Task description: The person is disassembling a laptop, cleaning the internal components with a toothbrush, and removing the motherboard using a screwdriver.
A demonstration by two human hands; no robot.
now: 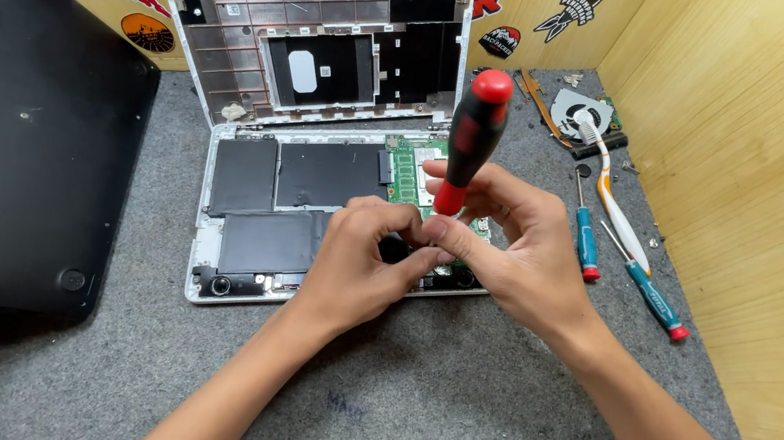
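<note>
One red-black screwdriver (472, 140) stands upright at frame centre, pinched by the right hand (509, 251); left hand (361, 261) pinches near its hidden tip over one opened laptop (316, 180). Two teal screwdrivers (584, 230) lie right.

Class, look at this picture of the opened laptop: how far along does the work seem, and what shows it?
Done: the laptop lies open, its black battery packs and green circuit board exposed, and a loose fan sits on the grey mat.

In hand: the right hand holds the red and black screwdriver upright over the board, while the left hand steadies its tip.

Left: the battery packs and board are still seated inside.
</note>
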